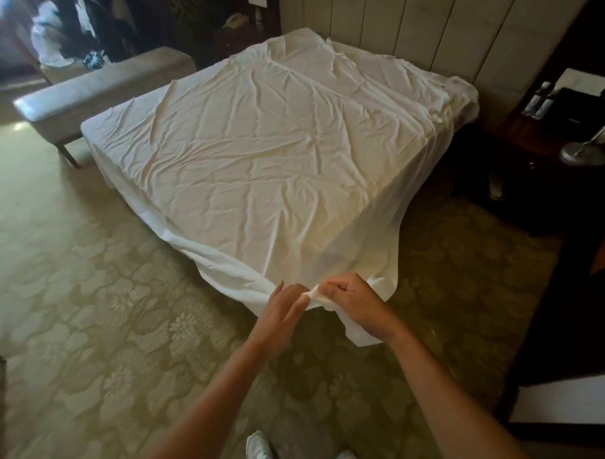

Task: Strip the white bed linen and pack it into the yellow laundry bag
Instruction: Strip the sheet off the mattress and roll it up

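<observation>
Sheet (262,152) lies crumpled over the whole bed, its near corner pulled off the mattress and hanging toward the carpet (86,290). My right hand (350,299) pinches that corner in curled fingers; my left hand (281,304) lies just beside it with fingers nearly straight, touching the cloth's edge but not closed round it. I judge the linen light, soft and limp: it will sag and drag, so I would gather it from the corners inward rather than from the middle. The far edge near the headboard (421,27) looks bunched. A bench (103,88) stands by the bed's left side. No yellow bag is visible.
</observation>
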